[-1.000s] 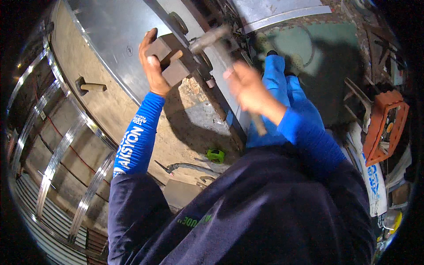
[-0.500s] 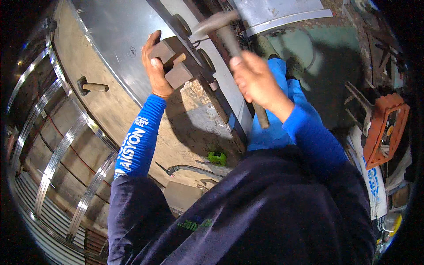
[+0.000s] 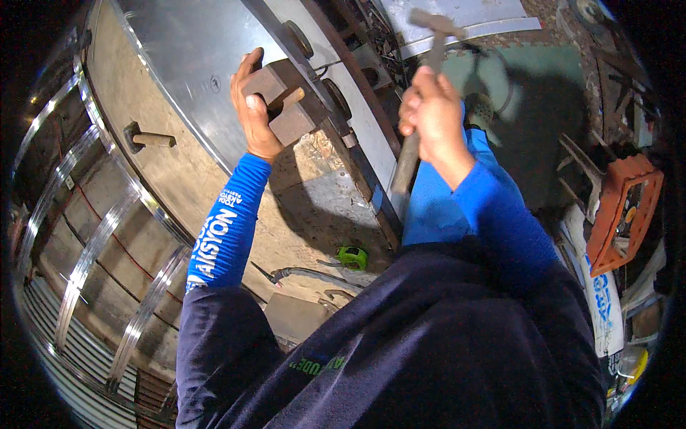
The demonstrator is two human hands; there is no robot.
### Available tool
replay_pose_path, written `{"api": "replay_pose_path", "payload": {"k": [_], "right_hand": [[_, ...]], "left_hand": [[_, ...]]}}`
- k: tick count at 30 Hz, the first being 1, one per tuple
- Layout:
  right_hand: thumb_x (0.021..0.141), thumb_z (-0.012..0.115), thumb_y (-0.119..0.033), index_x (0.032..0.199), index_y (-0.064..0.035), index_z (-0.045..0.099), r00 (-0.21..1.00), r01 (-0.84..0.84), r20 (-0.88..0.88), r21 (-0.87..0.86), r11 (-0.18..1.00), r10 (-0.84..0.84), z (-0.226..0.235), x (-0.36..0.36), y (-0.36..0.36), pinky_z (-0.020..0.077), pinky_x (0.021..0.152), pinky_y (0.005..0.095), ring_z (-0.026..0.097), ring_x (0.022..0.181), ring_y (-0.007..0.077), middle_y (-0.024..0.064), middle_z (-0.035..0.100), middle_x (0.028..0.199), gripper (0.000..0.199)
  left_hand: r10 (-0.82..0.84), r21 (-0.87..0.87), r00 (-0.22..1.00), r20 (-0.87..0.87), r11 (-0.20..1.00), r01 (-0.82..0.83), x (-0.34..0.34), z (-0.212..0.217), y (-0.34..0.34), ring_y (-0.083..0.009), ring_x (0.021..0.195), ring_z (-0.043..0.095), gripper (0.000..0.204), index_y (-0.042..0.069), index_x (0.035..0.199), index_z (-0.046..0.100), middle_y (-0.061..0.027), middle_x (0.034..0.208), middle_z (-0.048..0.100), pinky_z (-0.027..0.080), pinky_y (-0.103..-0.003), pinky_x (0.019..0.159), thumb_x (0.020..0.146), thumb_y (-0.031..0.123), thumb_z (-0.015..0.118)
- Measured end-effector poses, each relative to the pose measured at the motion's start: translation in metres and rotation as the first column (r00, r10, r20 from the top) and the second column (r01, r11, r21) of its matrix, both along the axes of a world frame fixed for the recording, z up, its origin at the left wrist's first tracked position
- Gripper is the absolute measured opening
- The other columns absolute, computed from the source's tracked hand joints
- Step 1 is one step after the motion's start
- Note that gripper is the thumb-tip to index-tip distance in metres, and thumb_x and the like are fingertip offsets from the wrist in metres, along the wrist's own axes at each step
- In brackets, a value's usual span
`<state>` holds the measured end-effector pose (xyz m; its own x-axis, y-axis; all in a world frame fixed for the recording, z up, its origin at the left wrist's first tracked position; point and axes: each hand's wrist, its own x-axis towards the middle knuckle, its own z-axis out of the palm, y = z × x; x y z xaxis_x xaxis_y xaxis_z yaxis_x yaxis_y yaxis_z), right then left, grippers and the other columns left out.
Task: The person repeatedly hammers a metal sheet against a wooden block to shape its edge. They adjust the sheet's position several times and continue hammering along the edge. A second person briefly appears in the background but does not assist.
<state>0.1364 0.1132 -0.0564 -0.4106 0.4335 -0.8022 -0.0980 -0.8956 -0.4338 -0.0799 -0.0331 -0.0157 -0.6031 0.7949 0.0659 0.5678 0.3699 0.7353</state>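
My left hand (image 3: 254, 125) grips a brown block (image 3: 296, 123) with a short pale wooden piece in its recess. The block rests at the edge of a shiny metal sheet (image 3: 189, 50), by a dark steel bar (image 3: 357, 161) along the bench edge. My fingers wrap around the block's left side. To the right, my right hand (image 3: 437, 118) is closed around the handle of a hammer (image 3: 437, 43). Its head is raised, apart from the block and slightly blurred.
On the wooden bench (image 3: 193, 168) lie a second hammer (image 3: 153, 139), a green tape measure (image 3: 351, 257) and a torch-like tool with a cable (image 3: 307, 274). Metal framing (image 3: 86, 279) stands at left. An orange-red frame (image 3: 625, 214) is at right, near a green mat (image 3: 543, 71).
My right hand has swung the hammer up and to the right, away from the block. My left hand and the block have stayed nearly in place.
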Motion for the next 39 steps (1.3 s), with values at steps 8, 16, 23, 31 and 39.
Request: {"api": "replay_pose_path", "payload": {"k": [8,16,23,31,39], "right_hand": [[0.109,0.051,-0.035,0.087,-0.0148,0.045,0.951,-0.289,-0.094,0.068,0.955,0.295,0.014,-0.001,0.013,0.0352,0.034,0.0270,0.039,0.042,0.0056,-0.0037,0.044,0.062,0.030],[0.106,0.055,-0.037,0.093,-0.0064,0.055,0.696,-0.673,-0.091,0.263,0.692,0.712,0.006,-0.006,0.011,0.0411,0.036,0.0301,0.048,0.045,0.0108,0.0008,0.051,0.065,0.033],[0.107,0.053,-0.032,0.088,-0.0085,0.050,0.863,-0.492,-0.051,0.145,0.859,0.503,0.019,-0.022,-0.009,0.0373,0.034,0.0318,0.046,0.041,0.0118,0.0013,0.052,0.063,0.030],[0.107,0.055,-0.038,0.088,-0.0136,0.049,0.993,-0.110,-0.039,0.005,0.994,0.110,0.002,-0.021,0.010,0.0353,0.034,0.0268,0.041,0.042,0.0062,-0.0034,0.047,0.062,0.031],[0.105,0.058,-0.035,0.093,-0.0079,0.053,0.721,-0.676,0.023,0.242,0.696,0.693,-0.013,-0.003,0.014,0.0390,0.036,0.0320,0.048,0.044,0.0126,0.0010,0.051,0.063,0.030]], "left_hand": [[0.042,0.019,0.984,0.174,0.999,-0.046,0.000,-0.002,-0.005,-0.0320,0.141,0.044,0.077,0.006,0.146,0.047,-0.0154,0.153,0.048,0.032,-0.047,0.116,0.101,0.068,0.034],[0.088,0.032,0.923,0.375,0.994,-0.108,-0.004,-0.005,-0.007,-0.0245,0.133,0.052,0.093,0.012,0.155,0.038,-0.0108,0.157,0.040,0.056,-0.044,0.099,0.090,0.077,0.053],[0.070,0.041,0.927,0.368,0.995,-0.091,-0.005,-0.006,-0.006,-0.0255,0.132,0.054,0.094,0.011,0.156,0.036,-0.0109,0.158,0.038,0.055,-0.044,0.099,0.091,0.077,0.051],[0.079,0.037,0.928,0.365,0.994,-0.099,-0.007,-0.004,-0.009,-0.0259,0.131,0.055,0.096,0.009,0.156,0.036,-0.0104,0.156,0.041,0.054,-0.041,0.101,0.091,0.078,0.050],[0.056,0.007,0.977,0.207,0.998,-0.059,-0.011,-0.008,-0.015,-0.0310,0.137,0.048,0.077,0.005,0.141,0.051,-0.0159,0.151,0.048,0.037,-0.044,0.114,0.100,0.067,0.035]]}}
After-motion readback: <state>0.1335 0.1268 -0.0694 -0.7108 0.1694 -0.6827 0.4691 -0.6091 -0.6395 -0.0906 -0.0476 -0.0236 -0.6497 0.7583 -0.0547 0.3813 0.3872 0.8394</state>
